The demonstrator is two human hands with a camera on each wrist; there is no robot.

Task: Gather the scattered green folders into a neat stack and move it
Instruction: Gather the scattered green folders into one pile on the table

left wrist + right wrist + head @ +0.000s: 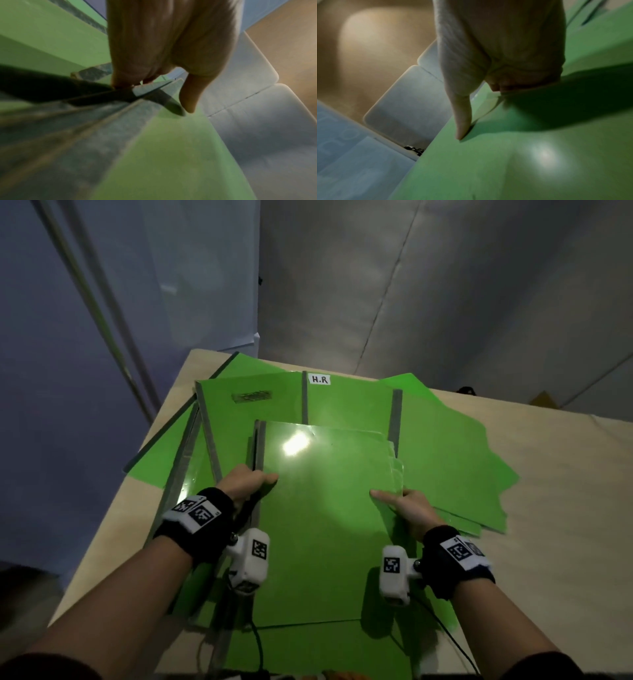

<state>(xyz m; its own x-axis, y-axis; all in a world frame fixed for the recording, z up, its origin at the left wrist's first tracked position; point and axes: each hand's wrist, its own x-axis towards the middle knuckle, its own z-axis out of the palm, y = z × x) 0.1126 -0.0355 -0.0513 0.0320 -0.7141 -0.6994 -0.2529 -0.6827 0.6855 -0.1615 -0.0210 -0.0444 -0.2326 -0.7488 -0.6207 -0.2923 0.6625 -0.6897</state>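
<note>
1. Partly gathered: held stack (322, 508) of green folders lifted at the near middle, left hand (245, 484) and right hand (409, 508) pinching its side edges.
2. Still scattered: loose folders (445, 440) fanned across the far bench (565, 508).
3. Left: gathering those, squaring, moving.

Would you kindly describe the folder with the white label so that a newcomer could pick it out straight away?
Start at the beige table and look to its far edge, beyond the bundle held by the left hand and right hand. Among the green folders fanned there, the labelled folder lies in the middle. It alone carries a small white label reading "H.R" at its far corner, beside a grey spine.
</note>
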